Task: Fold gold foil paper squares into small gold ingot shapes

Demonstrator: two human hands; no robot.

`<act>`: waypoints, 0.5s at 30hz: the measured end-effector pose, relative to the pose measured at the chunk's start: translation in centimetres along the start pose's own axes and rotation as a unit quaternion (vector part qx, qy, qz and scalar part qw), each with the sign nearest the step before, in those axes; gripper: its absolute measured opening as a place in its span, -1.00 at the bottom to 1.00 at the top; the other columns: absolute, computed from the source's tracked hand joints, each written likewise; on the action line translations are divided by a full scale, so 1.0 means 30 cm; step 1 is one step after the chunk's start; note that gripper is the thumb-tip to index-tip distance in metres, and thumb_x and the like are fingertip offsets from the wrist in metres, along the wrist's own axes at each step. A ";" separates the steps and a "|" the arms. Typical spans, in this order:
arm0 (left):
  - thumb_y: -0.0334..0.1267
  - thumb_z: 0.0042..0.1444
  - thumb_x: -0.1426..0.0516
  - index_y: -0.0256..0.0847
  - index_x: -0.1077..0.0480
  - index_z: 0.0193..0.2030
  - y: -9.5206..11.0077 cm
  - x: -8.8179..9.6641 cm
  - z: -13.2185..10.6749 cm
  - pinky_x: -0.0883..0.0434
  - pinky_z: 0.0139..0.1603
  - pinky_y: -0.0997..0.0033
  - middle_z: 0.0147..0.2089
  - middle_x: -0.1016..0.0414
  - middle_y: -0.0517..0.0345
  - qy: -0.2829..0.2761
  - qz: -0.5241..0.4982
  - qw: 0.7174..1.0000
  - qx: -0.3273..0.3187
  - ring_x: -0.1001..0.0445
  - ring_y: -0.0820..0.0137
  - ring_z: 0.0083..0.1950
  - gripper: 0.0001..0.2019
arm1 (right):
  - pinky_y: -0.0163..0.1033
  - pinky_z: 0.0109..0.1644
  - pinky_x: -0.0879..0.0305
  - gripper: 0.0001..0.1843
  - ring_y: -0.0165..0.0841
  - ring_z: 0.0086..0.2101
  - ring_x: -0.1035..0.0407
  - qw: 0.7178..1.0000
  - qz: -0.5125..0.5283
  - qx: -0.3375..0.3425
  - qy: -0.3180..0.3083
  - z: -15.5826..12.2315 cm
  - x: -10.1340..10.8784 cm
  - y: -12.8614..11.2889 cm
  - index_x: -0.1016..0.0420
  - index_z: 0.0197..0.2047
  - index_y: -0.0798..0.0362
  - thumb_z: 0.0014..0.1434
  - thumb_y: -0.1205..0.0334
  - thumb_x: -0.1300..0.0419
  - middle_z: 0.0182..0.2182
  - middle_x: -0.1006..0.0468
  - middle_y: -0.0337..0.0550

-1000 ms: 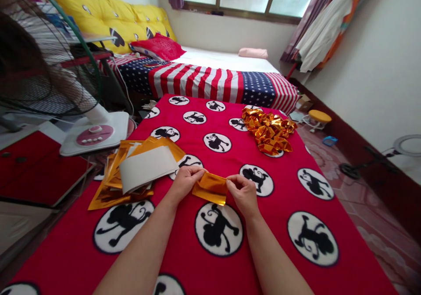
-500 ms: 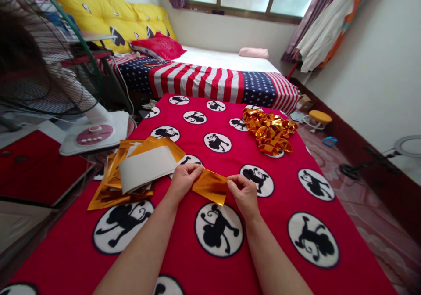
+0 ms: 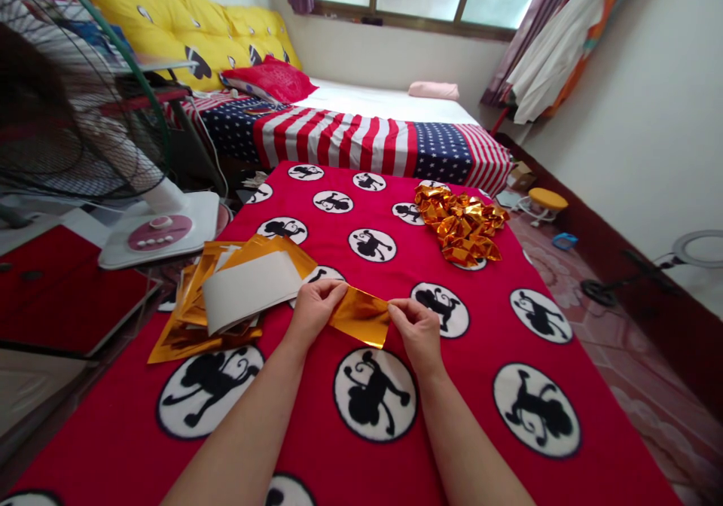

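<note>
Gold foil sheet (image 3: pixel 361 316): shiny orange-gold, folded into a short, lightly creased rectangle, long edge running left to right, pinched at one end by the left hand (image 3: pixel 313 312) and at the other by the right hand (image 3: pixel 418 333), low over the red blanket (image 3: pixel 327 242).

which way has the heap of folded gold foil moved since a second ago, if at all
No. The heap of folded gold foil still sits on the same monkey circle near the red blanket's far right edge, untouched.

left hand (image 3: pixel 312 310) and right hand (image 3: pixel 416 330) pinching gold foil sheet (image 3: pixel 360 316), red blanket (image 3: pixel 508 355)
</note>
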State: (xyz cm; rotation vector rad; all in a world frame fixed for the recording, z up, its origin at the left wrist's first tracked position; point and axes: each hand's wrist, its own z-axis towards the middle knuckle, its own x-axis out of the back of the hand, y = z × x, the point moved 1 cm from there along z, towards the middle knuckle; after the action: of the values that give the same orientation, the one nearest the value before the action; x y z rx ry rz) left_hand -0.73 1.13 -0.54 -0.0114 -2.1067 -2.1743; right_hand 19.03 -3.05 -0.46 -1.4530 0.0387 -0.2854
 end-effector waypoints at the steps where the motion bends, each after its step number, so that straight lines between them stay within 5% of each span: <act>1: -0.08 -0.01 -0.25 -0.27 -0.58 -0.40 -0.006 0.001 0.002 -0.36 -0.35 0.47 -0.38 -0.59 0.10 0.002 -0.006 1.000 -0.004 -0.47 0.35 -0.36 -0.74 | -0.28 -0.31 -0.36 -0.80 -0.34 -0.42 -0.44 1.000 0.002 0.002 0.001 -0.001 -0.002 0.002 -0.60 -0.36 0.09 0.07 0.12 -0.28 -0.44 -0.60 -0.14; 9: -0.04 0.02 -0.25 -0.26 -0.58 -0.29 -0.023 0.003 0.008 -0.38 -0.35 0.48 -0.34 -0.56 0.08 0.021 -0.047 0.998 -0.042 -0.47 0.37 -0.33 -0.71 | -0.29 -0.30 -0.37 -0.86 -0.36 -0.39 -0.43 0.996 0.072 0.034 -0.041 -0.016 -0.028 -0.007 -0.55 -0.30 0.04 0.08 0.17 -0.31 -0.41 -0.56 -0.19; 12: -0.07 0.01 -0.27 -0.23 -0.53 -0.17 0.003 0.003 -0.005 -0.37 -0.34 0.51 -0.27 -0.53 0.10 0.056 -0.036 0.995 -0.075 -0.46 0.41 -0.30 -0.69 | -0.29 -0.31 -0.33 -0.94 -0.39 -0.40 -0.38 0.992 0.013 0.119 0.028 -0.018 -0.027 -0.020 -0.53 -0.34 0.04 0.15 0.25 -0.26 -0.43 -0.50 -0.22; 15: -0.07 0.06 -0.24 -0.24 -0.46 -0.39 0.033 0.002 -0.033 -0.31 -0.39 0.53 -0.46 -0.41 0.21 0.102 0.000 0.990 -0.100 -0.35 0.49 -0.43 -0.75 | -0.26 -0.28 -0.34 -0.93 -0.38 -0.37 -0.38 0.972 -0.045 0.211 0.090 -0.020 -0.023 -0.034 -0.55 -0.32 0.01 0.17 0.33 -0.23 -0.40 -0.49 -0.20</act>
State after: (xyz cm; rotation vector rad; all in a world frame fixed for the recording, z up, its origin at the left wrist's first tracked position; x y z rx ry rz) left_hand -0.63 0.12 0.41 0.1858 -1.7764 -2.2682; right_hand 18.07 -3.58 0.36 -1.0057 0.0545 -0.4696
